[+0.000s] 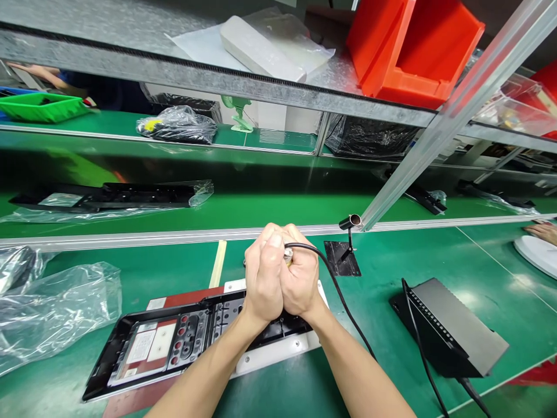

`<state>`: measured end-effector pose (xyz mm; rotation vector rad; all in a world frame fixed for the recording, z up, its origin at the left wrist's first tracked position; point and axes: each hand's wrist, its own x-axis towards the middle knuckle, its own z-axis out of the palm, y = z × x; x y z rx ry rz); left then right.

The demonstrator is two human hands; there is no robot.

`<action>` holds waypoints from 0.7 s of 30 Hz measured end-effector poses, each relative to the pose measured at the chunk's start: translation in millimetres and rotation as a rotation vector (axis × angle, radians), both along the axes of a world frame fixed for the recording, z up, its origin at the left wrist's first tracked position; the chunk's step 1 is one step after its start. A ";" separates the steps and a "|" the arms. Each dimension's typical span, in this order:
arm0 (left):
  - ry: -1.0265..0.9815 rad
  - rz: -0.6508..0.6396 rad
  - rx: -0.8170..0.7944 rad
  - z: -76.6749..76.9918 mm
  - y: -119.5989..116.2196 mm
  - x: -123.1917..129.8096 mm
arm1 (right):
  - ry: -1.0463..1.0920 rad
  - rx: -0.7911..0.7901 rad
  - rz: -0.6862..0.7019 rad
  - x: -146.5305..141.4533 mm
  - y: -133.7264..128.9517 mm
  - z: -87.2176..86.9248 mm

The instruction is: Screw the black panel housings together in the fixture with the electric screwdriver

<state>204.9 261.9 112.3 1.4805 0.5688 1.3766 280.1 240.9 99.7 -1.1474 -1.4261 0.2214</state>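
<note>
My left hand (264, 276) and my right hand (301, 273) are pressed together, fingers curled, above the right part of a long black plastic housing (143, 342). A black cable (339, 290) comes out at the top of my hands, where a small whitish, metallic piece (288, 254) shows between them. What the fingers wrap round is mostly hidden. The housing lies tilted across a reddish-brown board (134, 400) and a white fixture block (278, 353) on the green bench.
A black box with cables (452, 328) is at the right. Near the rail stands a small black holder (343, 258). Clear plastic bags (65, 307) lie at the left. Overhead is a metal shelf (174, 64) with a red bin (413, 52). Another person's hand (543, 231) shows at the far right.
</note>
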 end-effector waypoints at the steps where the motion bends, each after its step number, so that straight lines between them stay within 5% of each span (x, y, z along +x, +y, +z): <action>1: -0.002 0.001 -0.002 0.0 -0.1 0.1 | 0.001 0.002 0.000 0.1 0.2 -0.2; 21: -0.008 -0.012 -0.020 -1.2 -0.7 1.4 | -0.005 0.013 -0.008 0.8 0.2 1.7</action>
